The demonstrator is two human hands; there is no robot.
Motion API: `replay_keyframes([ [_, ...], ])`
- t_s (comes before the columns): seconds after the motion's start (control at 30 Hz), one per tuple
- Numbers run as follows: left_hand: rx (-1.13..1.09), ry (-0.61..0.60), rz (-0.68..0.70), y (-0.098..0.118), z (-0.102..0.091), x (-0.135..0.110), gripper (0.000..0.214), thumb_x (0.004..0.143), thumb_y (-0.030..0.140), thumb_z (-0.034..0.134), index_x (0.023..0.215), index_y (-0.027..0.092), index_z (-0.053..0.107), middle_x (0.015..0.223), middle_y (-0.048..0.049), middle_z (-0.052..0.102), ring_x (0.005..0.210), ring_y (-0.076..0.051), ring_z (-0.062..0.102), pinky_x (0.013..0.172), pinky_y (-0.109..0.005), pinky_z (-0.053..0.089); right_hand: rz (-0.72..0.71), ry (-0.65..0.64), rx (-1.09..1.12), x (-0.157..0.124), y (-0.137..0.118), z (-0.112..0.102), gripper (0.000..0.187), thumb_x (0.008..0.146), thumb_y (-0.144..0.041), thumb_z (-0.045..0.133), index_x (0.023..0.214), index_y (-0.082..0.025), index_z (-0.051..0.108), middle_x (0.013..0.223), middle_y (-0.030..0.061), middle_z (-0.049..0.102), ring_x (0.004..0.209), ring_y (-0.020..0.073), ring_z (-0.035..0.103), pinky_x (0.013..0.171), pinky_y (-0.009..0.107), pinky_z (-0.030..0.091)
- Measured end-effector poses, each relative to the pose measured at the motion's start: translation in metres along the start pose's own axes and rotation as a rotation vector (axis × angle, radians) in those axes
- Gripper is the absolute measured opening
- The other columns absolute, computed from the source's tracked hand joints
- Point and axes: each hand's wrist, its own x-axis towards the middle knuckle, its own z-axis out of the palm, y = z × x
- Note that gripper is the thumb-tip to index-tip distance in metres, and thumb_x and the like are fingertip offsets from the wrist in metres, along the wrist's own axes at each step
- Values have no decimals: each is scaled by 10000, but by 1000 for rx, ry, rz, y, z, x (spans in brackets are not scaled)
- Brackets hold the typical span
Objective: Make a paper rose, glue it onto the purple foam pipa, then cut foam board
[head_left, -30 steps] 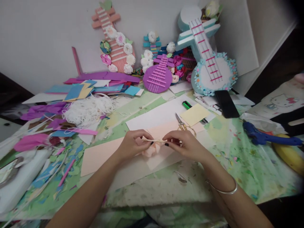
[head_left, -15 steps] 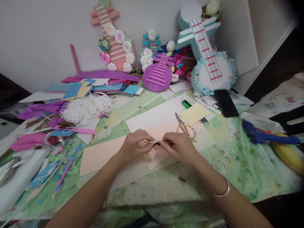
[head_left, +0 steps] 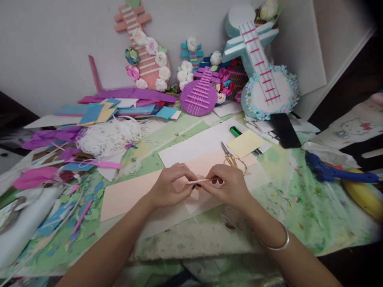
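My left hand [head_left: 170,186] and my right hand [head_left: 229,185] meet over a peach foam sheet [head_left: 125,194] at the middle of the table. Both hands pinch a thin wooden stick [head_left: 200,181] that lies level between them. A small roll of peach foam [head_left: 194,195] sits just under the stick, partly hidden by my fingers; I cannot tell which hand holds it. Gold-handled scissors [head_left: 232,159] lie right behind my right hand. A silver bangle [head_left: 273,245] circles my right wrist.
White paper [head_left: 199,143], a yellow note [head_left: 245,143], a green marker [head_left: 235,131] and a black phone [head_left: 285,130] lie beyond the hands. Foam guitars [head_left: 200,95] lean on the wall. White string [head_left: 110,137] and coloured scraps fill the left; a blue glue gun [head_left: 332,172] lies right.
The hands stayed close together on the stick, shifting slightly; the fingers turned the stick a little. Nothing else on the table moved.
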Motion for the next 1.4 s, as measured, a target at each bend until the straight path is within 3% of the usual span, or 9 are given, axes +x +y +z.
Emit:
replay_keyframes([
  [0.4,-41,19,-6,0,-1,0,87,788,119,613,827,187,651,697,-52,667,727,-173,593,688,-312,480,-105,-1,-44,0,2,-1,250,834,-367,606,683,-184,527,607,3,539,584,118,462,575,263,320],
  [0.73,-36,52,25,0,1,0,197,731,59,646,873,196,640,721,-38,658,736,-167,539,636,-285,474,-114,-19,-69,2,0,-4,221,862,-333,584,726,-180,501,660,-15,555,645,124,483,759,333,276],
  [1.13,16,70,12,-1,4,-2,197,738,66,598,871,207,627,743,-34,654,774,-177,534,677,-296,471,-80,-35,-173,2,-2,-4,223,861,-357,564,722,-186,535,715,5,598,702,147,508,813,364,232],
  [1.4,-12,202,-95,4,14,-2,226,695,53,608,874,191,595,801,-36,583,773,-166,562,685,-289,471,-51,45,-138,3,-3,-3,228,846,-363,594,721,-187,523,716,-9,595,716,143,526,806,357,232],
])
